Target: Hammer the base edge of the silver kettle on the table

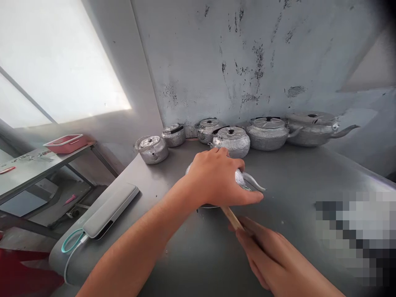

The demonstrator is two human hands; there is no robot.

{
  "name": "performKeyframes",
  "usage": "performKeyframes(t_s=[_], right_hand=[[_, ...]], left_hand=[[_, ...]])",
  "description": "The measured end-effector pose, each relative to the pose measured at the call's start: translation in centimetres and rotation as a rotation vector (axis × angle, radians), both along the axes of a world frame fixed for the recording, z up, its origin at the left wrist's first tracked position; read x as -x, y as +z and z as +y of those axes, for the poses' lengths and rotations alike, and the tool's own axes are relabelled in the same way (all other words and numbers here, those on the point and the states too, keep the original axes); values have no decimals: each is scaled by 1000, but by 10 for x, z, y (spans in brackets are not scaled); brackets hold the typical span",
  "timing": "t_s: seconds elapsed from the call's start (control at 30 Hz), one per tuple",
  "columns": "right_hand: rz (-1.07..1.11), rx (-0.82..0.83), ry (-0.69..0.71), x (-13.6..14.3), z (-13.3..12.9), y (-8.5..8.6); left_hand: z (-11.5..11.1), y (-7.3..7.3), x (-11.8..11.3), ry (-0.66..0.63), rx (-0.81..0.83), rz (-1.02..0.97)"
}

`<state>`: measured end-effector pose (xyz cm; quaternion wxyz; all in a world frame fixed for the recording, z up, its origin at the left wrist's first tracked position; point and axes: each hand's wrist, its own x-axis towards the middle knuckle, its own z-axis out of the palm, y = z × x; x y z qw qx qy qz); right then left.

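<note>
My left hand (pixel 216 175) is laid over a small silvery kettle (pixel 240 178), its fingers bent around the far side and its thumb stretched out to the right. Most of this kettle is hidden beneath the hand; its curved spout (pixel 254 181) sticks out to the right. In my right hand (pixel 262 251) is a flat wooden handle (pixel 232 217), gripped in closed fingers. The upper end of the handle passes under my left hand at the kettle's near side, so what it ends in is hidden.
Several patterned metal kettles, among them a large one (pixel 312 130) and a small one (pixel 151 149), line the back of the grey table (pixel 192 255). A power bank (pixel 111 212) with a cable lies left. A pink basket (pixel 66 143) stands on a side bench.
</note>
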<state>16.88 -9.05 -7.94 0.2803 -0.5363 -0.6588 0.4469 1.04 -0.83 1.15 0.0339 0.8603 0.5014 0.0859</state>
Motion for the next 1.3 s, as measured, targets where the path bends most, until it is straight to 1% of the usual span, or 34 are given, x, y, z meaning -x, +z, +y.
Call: performKeyframes(t_s=[0.07,0.13,0.23,0.3,0.4,0.5,0.6,0.73,0.97,1.17,1.3], right_hand=[[43,-13,-48,0,-1,-1],[49,30,-46,-1,-3,-2],[22,166,1,-2,-2,-2],[65,253,-12,-2,0,1],[128,356,-21,0,4,8],[97,363,32,1,6,10],[61,336,76,-2,6,5],[49,305,60,-5,5,0],[17,337,44,-3,8,10],[51,363,6,-2,6,11],[76,342,51,1,8,13]], left_hand=[[1,1,2,0,9,-13],[3,3,4,-1,33,-30],[9,4,11,4,46,-56],[15,5,18,-6,43,-87],[24,5,29,-26,82,-152],[30,5,37,-26,116,-186],[31,5,40,-25,128,-201],[30,4,38,-22,119,-198],[33,5,41,-12,156,-231],[38,6,49,-7,202,-280],[37,5,45,7,184,-258]])
